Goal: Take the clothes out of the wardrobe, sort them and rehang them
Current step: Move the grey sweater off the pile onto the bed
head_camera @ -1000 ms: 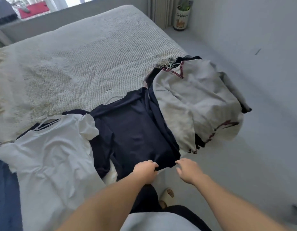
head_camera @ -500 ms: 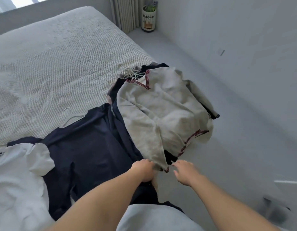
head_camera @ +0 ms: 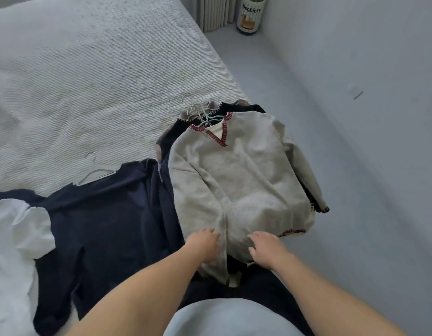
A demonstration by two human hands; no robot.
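A grey sweater (head_camera: 236,180) with red stitching at neck and hem lies on top of a pile of darker clothes at the bed's right corner. A bunch of hangers (head_camera: 195,110) sticks out above its neck. My left hand (head_camera: 203,246) rests palm down on the sweater's left sleeve near the hem. My right hand (head_camera: 266,248) lies flat on the lower front with its fingers apart. Left of the pile, a navy top (head_camera: 113,219) is spread out on a white hanger (head_camera: 96,173). A white T-shirt (head_camera: 13,238) lies at the far left.
The bed (head_camera: 88,81) has a pale ribbed cover and stretches away to the upper left. Grey floor (head_camera: 355,214) runs along the bed's right side up to a wall. A printed tub (head_camera: 251,15) stands in the far corner next to pleated fabric (head_camera: 212,13).
My view has swung right, so the white T-shirt slid to the edge. Both hands moved from the navy top's hem onto the grey sweater, which now lies flatter.
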